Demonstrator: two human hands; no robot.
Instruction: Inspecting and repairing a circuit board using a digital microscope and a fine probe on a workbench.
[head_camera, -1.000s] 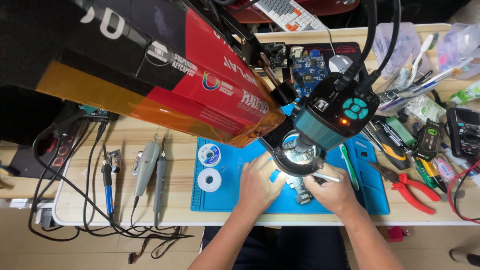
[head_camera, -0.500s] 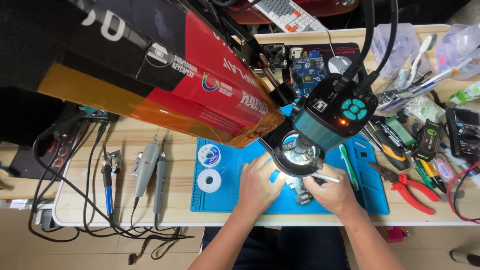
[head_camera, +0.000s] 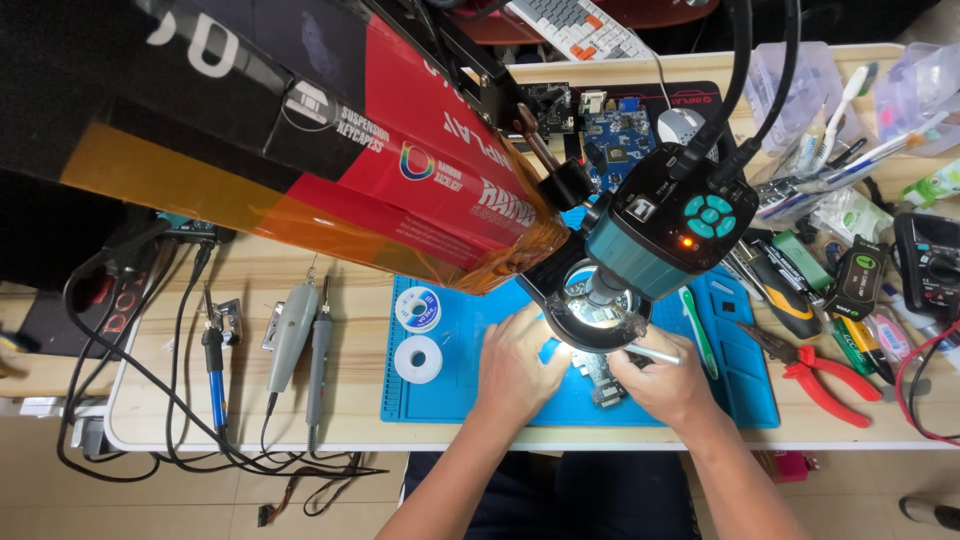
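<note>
- Head view looks straight down on a pale wooden workbench (head_camera: 250, 290) with a blue work mat (head_camera: 440, 400) laid across its near edge.
- Left hand (head_camera: 518, 358) rests on the mat, fingers curled down just beside a small circuit board (head_camera: 598, 380); whether the fingertips pinch the board or only steady it cannot be told, since the ring light hides them.
- Right hand (head_camera: 668, 378) lies on the other side of the board, closed around a slim metal tool (head_camera: 655, 352) that points in toward the lit spot.
- The circuit board sits on the mat between the two hands, directly under a teal camera microscope (head_camera: 660, 235) whose ring light (head_camera: 592, 315) throws a bright patch on it; only part of the board shows.
- Two spools of solder wire (head_camera: 418, 335) lie on the left part of the mat, one above the other, well apart from the left hand.
- Left of the mat lie a grey handpiece (head_camera: 290, 330), a slimmer grey one beside it and a blue-handled iron (head_camera: 215, 380), their black cables trailing over the bench edge.
- Red-handled pliers (head_camera: 820, 375) lie off the mat's right edge, near a black multimeter (head_camera: 930, 262) and a clutter of small tools.
- A large red and black box (head_camera: 330, 150) juts over the bench from the upper left, close to the camera.
- Behind the microscope lies a blue circuit board (head_camera: 620, 140) on a dark pad.
</note>
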